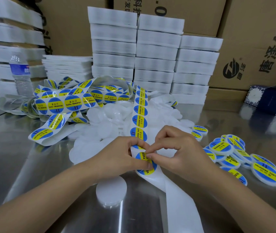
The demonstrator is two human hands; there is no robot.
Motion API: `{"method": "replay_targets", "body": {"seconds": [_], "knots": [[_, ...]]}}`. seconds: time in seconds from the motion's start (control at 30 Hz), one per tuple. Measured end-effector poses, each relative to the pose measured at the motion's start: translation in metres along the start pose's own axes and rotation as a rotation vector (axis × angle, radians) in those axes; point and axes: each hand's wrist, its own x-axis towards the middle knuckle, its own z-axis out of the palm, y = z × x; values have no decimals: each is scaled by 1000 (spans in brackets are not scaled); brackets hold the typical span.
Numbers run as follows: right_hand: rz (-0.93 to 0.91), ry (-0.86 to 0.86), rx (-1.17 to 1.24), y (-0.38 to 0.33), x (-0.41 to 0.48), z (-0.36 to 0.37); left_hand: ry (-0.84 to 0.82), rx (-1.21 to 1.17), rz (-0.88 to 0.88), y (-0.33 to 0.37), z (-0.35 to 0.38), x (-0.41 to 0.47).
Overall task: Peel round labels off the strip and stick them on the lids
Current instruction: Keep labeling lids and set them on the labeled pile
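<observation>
A long label strip [139,115] with round blue-and-yellow "soldering paste" labels runs from a tangled heap at the back down to my hands. My left hand [117,157] grips the strip near its bare end. My right hand [177,152] pinches the edge of a round label [144,163] on the strip. The emptied white backing [179,207] trails toward me. One bare white lid [111,190] lies on the steel table just below my hands. A heap of unlabelled white lids [110,118] sits behind them. Several labelled lids [234,155] lie piled at the right.
The steel table [33,157] carries a tangle of label strip [70,101] at the left, a water bottle [20,73], stacks of white foam packs [154,54] at the back, cardboard boxes [251,47] behind them and a blue patterned box [271,100] at the far right.
</observation>
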Motion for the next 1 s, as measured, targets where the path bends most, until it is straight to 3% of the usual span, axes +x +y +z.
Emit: {"method": "replay_targets", "body": {"seconds": [0.13,0.27,0.4,0.47,0.53,0.63,0.73,0.9,1.0], "knots": [[115,-85,142,-3,1,-2,-6,31,15,3,0,-1],[250,-237,435,-2,4,-12,-130,-11,1,7,-5,-5],[252,-424,801,1,4,-28,-118,-298,-202,7,-6,-3],[267,-355,959,6,6,-33,-46,-371,-285,9,-7,-2],[362,-175,1074,14,10,-36,70,-316,-264,8,-9,2],[545,135,987,26,16,-40,201,-270,-203,2,-8,5],[713,328,773,39,16,-43,212,-299,-147,1,-10,5],[844,386,551,47,16,-44,3,-79,-70,1,-14,3],[826,359,368,49,16,-41,-74,-245,-67,1,-9,0]]}}
